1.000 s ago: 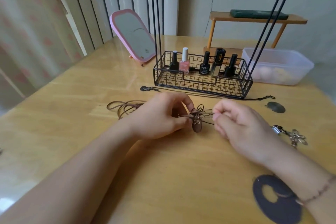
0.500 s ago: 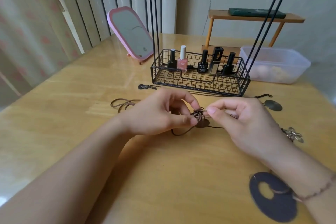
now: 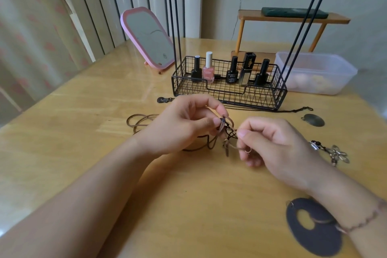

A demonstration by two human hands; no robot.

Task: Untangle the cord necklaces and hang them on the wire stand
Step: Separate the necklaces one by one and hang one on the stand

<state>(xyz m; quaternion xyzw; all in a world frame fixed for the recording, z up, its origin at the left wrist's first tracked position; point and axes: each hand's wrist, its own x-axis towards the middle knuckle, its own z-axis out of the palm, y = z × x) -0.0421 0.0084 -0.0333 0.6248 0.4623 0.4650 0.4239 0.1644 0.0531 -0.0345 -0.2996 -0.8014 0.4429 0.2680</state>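
Note:
A knot of brown cord necklaces [image 3: 227, 134] hangs just above the table between my hands. My left hand [image 3: 184, 123] pinches the knot's upper loops between thumb and forefinger. My right hand [image 3: 270, 142] pinches a cord end with a small ring. More brown cord [image 3: 140, 121] trails in loops on the table behind my left hand. The black wire stand [image 3: 228, 88] sits beyond, its basket base holding nail polish bottles and its thin rods rising out of view. A black cord [image 3: 293, 110] lies along its front.
A pink mirror [image 3: 148, 37] leans at the back left. A clear plastic tub [image 3: 314, 73] and a small wooden shelf [image 3: 293, 19] stand at the back right. Pendants lie around: dark oval disc [image 3: 314, 120], metal flower [image 3: 337, 155], black ring disc [image 3: 312, 228], small charm [image 3: 163, 100].
My hands have lifted the knot slightly and drawn apart. My right hand has pulled a ringed cord end out and down, loosening the tangle.

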